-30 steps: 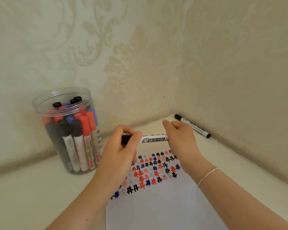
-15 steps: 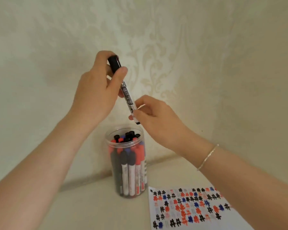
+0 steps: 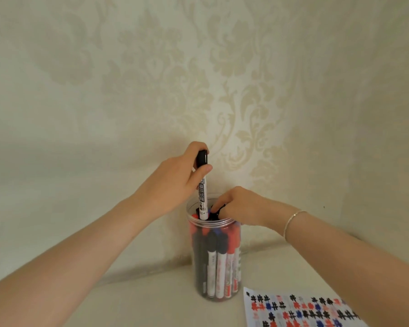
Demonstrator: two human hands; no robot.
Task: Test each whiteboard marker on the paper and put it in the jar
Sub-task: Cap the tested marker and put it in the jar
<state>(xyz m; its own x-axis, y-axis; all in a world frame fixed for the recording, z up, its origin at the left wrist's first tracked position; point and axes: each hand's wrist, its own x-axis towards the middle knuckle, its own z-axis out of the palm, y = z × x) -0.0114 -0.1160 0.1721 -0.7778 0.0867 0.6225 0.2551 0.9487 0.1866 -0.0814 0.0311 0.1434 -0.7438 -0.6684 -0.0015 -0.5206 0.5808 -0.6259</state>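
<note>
A clear plastic jar packed with several red, black and blue markers stands against the wall. My left hand holds a black-capped white marker upright by its cap, thumb across the front. The marker's lower end dips inside the jar's mouth at its left side. My right hand reaches over the right rim, its fingertips bent down onto the black marker tops inside. Whether those fingers grip any of them is hidden. The test paper, covered in rows of black, red and blue marks, lies at the lower right.
Patterned beige wallpaper rises directly behind the jar, and the pale tabletop meets it there. My right forearm, with a thin bracelet, crosses above the paper's right part.
The marker has come down from high above the jar and turned upright, so its end is inside the mouth. My right hand let go of its lower end and moved onto the marker tops.
</note>
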